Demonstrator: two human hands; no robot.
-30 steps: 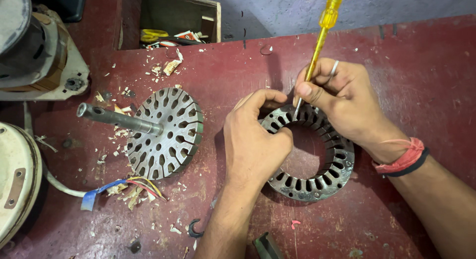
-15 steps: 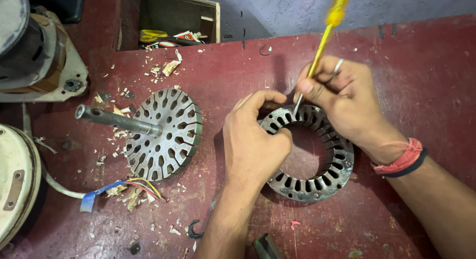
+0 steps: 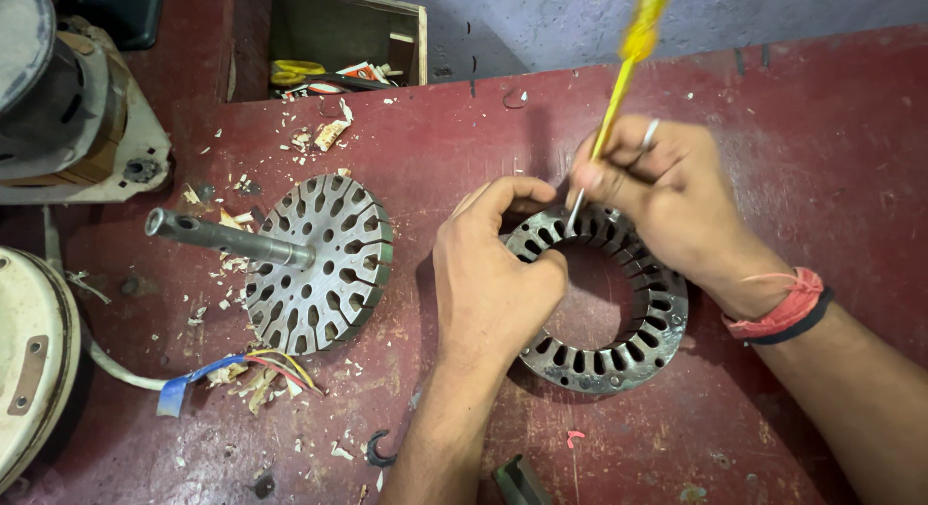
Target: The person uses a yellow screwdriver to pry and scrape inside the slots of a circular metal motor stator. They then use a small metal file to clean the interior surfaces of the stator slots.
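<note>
A dark red tabletop (image 3: 793,128), worn and littered with pale shavings, carries everything here. At its left edge sits a cream-coloured motor housing (image 3: 34,370), with a grey motor body (image 3: 68,109) above it. Left of centre lies a slotted rotor disc (image 3: 319,263) with its steel shaft (image 3: 227,237) pointing up-left, and a bundle of coloured wires (image 3: 242,370) lies just below it.

The slotted stator ring (image 3: 604,307) lies flat, right of centre, directly under both hands. The left hand (image 3: 493,278) is clamped on the ring's upper-left rim, thumb inside the bore and fingers curled over the outer edge, pinning it down. The right hand (image 3: 662,201) sits over the ring's upper edge, closed tightly round a yellow-handled screwdriver (image 3: 623,70).

The screwdriver's long axis runs steeply from upper right, handle away from the person, down to a tip that meets a slot on the ring's top-left arc, just beside the left thumb. The right hand is nearer that slot, the left touching the rim beside it.
</note>
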